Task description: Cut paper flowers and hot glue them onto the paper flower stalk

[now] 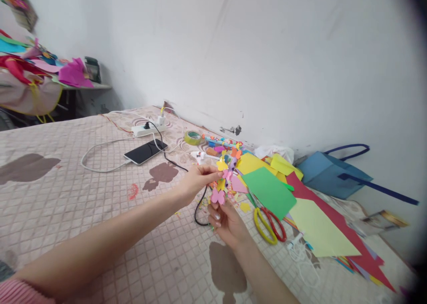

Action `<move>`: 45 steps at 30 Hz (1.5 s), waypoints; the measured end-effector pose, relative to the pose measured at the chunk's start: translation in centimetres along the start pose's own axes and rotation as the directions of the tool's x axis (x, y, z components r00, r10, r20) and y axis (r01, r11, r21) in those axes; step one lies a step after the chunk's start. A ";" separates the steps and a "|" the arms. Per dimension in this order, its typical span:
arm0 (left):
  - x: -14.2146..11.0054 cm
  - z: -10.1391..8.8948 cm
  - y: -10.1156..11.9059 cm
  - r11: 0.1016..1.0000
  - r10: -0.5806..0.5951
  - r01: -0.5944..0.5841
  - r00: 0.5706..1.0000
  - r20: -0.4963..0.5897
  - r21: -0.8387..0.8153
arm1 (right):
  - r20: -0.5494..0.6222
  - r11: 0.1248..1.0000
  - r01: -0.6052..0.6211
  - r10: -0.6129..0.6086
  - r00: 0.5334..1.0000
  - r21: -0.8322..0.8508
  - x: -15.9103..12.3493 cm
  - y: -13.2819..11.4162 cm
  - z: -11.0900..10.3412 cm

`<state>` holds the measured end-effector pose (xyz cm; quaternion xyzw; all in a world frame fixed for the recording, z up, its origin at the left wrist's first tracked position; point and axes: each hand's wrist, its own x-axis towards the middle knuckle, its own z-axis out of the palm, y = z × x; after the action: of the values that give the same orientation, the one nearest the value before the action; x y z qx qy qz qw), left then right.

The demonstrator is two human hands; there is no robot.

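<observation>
My left hand [200, 181] pinches the side of a paper-flower decoration [220, 184], thumb and fingers closed on a pink flower. This decoration has pink, yellow and orange flower cut-outs along a purple dotted strip. From below, my right hand [227, 223] grips its lower end by a pink flower, fingers curled. Behind my hands lies a white glue gun [199, 155], partly hidden, with a black cord [202, 201] looping beneath. Scissors with yellow and red handles [266, 225] rest right of my right hand, blades partly under green paper [268, 190].
Coloured paper sheets [322, 226] spread to the right, near a blue bag [332, 172] by the wall. A phone [145, 152] is plugged by cable toward a power strip [148, 129]. Tape [192, 138] lies at the back. Paper scraps [245, 206] lie near my hands.
</observation>
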<state>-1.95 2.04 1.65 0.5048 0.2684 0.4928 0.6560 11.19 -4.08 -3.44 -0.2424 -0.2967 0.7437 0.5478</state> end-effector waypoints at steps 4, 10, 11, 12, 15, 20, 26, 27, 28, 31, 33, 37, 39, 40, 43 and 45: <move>0.1 -0.2 -0.2 1.000 0.014 -0.013 1.000 -0.019 0.005 | 0.003 1.000 0.000 0.000 1.000 0.025 0.0 0.0 -0.1; 0.6 -0.9 -0.3 0.978 -0.048 0.042 0.999 -0.025 -0.205 | 0.009 0.997 0.015 -0.016 1.000 0.073 0.0 -0.6 -0.4; 0.7 -1.0 -0.1 0.963 -0.062 0.052 0.998 -0.031 -0.264 | 0.010 0.997 0.021 -0.022 1.000 0.072 0.0 -0.7 -0.5; 0.8 -1.1 0.1 0.949 -0.071 0.055 0.997 -0.040 -0.309 | 0.009 0.997 0.025 -0.026 1.000 0.070 0.0 -0.7 -0.6; 1.1 -1.3 0.9 0.907 -0.059 0.039 0.998 -0.036 -0.420 | 0.007 0.997 0.024 -0.024 1.000 0.072 0.0 -0.7 -0.9; 0.9 -1.5 1.8 0.796 0.037 0.038 0.993 0.112 -0.604 | 0.005 0.997 0.034 -0.034 0.999 0.072 0.1 -0.7 -1.0; 1.0 -1.8 2.4 0.836 0.143 -0.024 0.974 0.176 -0.549 | 0.005 0.996 0.050 -0.051 0.999 0.078 0.3 -1.2 -1.0; 1.1 -2.0 2.6 0.835 0.150 -0.043 0.977 0.153 -0.549 | -0.001 0.995 0.058 -0.058 0.998 0.079 0.3 -1.4 -1.1; 1.3 -2.2 2.9 0.829 0.152 -0.058 0.981 0.123 -0.556 | -0.008 0.995 0.067 -0.067 0.998 0.080 0.4 -1.5 -1.2; 1.9 -3.3 3.7 0.793 0.115 -0.097 0.993 -0.009 -0.602 | -0.027 0.992 0.088 -0.086 0.996 0.089 0.4 -2.2 -1.5; 2.6 -4.5 4.1 0.752 0.079 -0.137 0.990 -0.118 -0.645 | -0.032 0.991 0.099 -0.097 0.995 0.091 0.4 -2.7 -1.5; 4.4 -8.1 4.1 0.700 0.086 -0.273 0.949 -0.302 -0.660 | -0.033 0.991 0.110 -0.108 0.994 0.079 0.3 -3.5 -1.5; 5.3 -10.3 3.9 0.685 0.091 -0.349 0.912 -0.400 -0.640 | -0.038 0.992 0.105 -0.102 0.994 0.073 0.2 -3.8 -1.6; 5.7 -11.5 3.8 0.679 0.092 -0.390 0.886 -0.455 -0.622 | -0.042 0.992 0.101 -0.099 0.994 0.071 0.2 -3.9 -1.6; 6.4 -14.8 3.8 0.679 0.091 -0.493 0.792 -0.604 -0.544 | -0.052 0.992 0.099 -0.096 0.994 0.073 0.0 -4.3 -1.6; 6.5 -16.7 4.0 0.689 0.099 -0.538 0.733 -0.673 -0.485 | -0.049 0.989 0.120 -0.117 0.992 0.080 0.0 -4.5 -1.5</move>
<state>-15.26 14.64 0.51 0.1016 0.1735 0.7991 0.5666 15.29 -2.81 -1.31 -0.2178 -0.2673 0.7160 0.6070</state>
